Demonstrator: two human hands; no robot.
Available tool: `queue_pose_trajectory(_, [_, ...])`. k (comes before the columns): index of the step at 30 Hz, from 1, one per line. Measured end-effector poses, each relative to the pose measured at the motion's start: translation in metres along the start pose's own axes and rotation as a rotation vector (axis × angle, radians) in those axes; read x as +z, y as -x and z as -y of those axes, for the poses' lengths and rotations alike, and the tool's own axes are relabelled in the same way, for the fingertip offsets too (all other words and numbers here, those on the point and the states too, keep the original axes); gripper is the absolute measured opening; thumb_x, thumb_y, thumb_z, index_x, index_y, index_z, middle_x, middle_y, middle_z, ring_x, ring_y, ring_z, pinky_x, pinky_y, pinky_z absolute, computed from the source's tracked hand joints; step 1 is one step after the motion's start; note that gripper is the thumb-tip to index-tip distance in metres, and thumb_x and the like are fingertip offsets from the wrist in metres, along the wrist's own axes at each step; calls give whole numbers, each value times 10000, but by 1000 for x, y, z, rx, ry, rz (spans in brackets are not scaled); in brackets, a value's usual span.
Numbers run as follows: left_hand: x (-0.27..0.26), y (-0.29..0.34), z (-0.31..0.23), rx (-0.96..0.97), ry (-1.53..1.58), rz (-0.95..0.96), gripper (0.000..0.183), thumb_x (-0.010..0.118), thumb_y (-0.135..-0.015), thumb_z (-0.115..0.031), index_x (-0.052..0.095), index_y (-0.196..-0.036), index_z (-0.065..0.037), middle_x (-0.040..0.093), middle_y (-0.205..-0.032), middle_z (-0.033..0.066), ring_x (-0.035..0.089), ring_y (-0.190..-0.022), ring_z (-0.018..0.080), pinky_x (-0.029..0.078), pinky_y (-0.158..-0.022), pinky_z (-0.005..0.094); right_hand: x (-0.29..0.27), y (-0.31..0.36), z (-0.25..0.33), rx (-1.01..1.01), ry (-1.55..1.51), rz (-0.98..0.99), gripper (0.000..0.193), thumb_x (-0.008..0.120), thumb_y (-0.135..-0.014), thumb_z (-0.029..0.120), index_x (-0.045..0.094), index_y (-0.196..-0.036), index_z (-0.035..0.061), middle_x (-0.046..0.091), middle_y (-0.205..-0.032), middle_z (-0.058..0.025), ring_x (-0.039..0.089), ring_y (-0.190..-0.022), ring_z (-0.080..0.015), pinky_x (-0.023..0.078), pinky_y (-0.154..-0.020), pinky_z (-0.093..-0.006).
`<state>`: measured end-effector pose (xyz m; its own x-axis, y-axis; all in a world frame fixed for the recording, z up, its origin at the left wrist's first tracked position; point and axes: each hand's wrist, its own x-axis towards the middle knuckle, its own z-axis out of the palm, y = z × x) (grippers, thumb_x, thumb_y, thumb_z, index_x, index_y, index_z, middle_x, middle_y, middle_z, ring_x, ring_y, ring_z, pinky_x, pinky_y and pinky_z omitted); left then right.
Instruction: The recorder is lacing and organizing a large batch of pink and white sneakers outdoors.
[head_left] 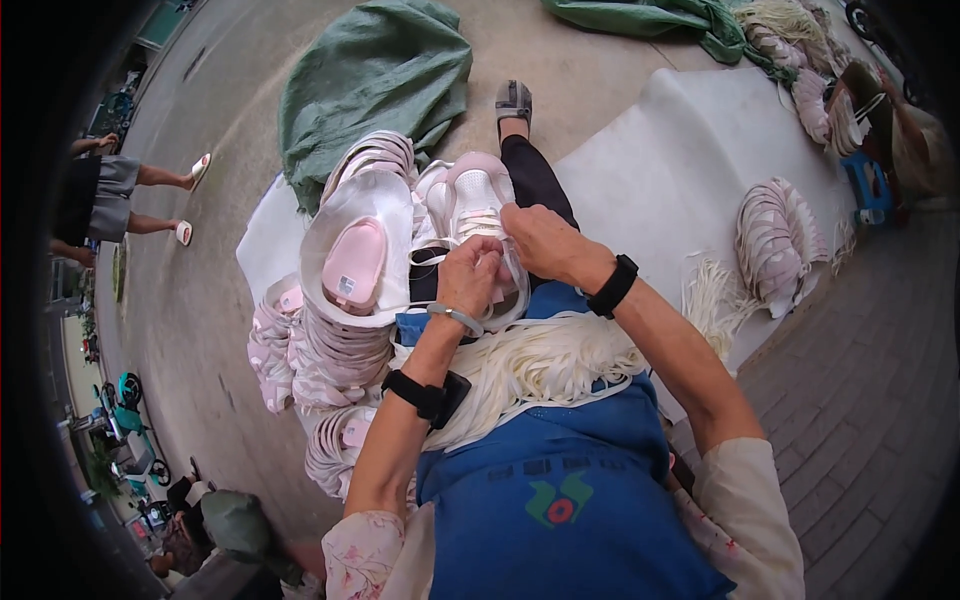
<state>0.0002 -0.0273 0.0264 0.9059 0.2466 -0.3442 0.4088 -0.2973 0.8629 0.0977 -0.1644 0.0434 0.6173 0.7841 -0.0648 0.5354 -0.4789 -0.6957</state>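
A white and pink shoe upper [482, 195] lies on my lap, toe pointing away from me. A cream shoelace [432, 243] runs across its front and loops out to the left. My left hand [471, 274] is closed in a pinch over the eyelet area, seemingly on the lace; its fingertips are partly hidden. Curled round the upper's right edge, my right hand [548, 243] is closed too. A thick bundle of loose cream shoelaces [545, 365] is spread across my blue apron [540, 480], just below the hands.
Stacked pink and white shoe uppers [340, 355] stand at my left, with a pink insole-shaped piece [354, 262] on top. A green sack [375, 85] lies beyond. White sheeting [665, 150] on the right carries another stack of uppers [775, 245]. A person's legs [150, 200] show far left.
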Motion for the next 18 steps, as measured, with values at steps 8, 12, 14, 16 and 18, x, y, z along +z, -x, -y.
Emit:
queue_pose_trajectory(8, [3,4,-9,-7,-70,-47,148,554,-840,-91,623,-948,-16,646,-706,31,581,-645,75,474,-602,232,0,-1,-12,257,-606,61,121,526,-786,18,520,-891,-42,611,-746,-249,607,-692,-430,508,-619,-410])
queue_pose_trajectory(12, [3,2,3,93,-255,-123,154,562,-831,-94,625,-950,-23,639,-677,44,600,-617,86,500,-589,241,15,10,-20,65,-94,-164,198,626,-762,124,544,-893,0,609,-752,-173,642,-701,-325,501,-646,-434])
queue_pose_trajectory(14, [4,2,0,205,-382,-178,153,559,-831,-93,627,-950,-26,637,-667,49,602,-599,90,507,-579,244,21,21,-13,-8,-32,-202,223,638,-751,141,549,-905,7,591,-796,-167,625,-756,-312,489,-670,-436])
queue_pose_trajectory(16, [2,4,-5,-7,-164,-28,159,565,-823,-102,629,-954,-37,636,-653,65,598,-552,114,509,-552,260,23,33,0,-82,28,-241,249,651,-740,158,554,-918,14,572,-840,-161,609,-811,-300,477,-695,-438])
queue_pose_trajectory(18, [0,5,-2,-19,-154,-34,163,567,-820,-104,629,-956,-41,631,-642,66,601,-548,119,508,-547,265,20,37,19,-28,224,-288,225,653,-729,149,572,-895,21,530,-882,-154,536,-909,-306,445,-783,-410])
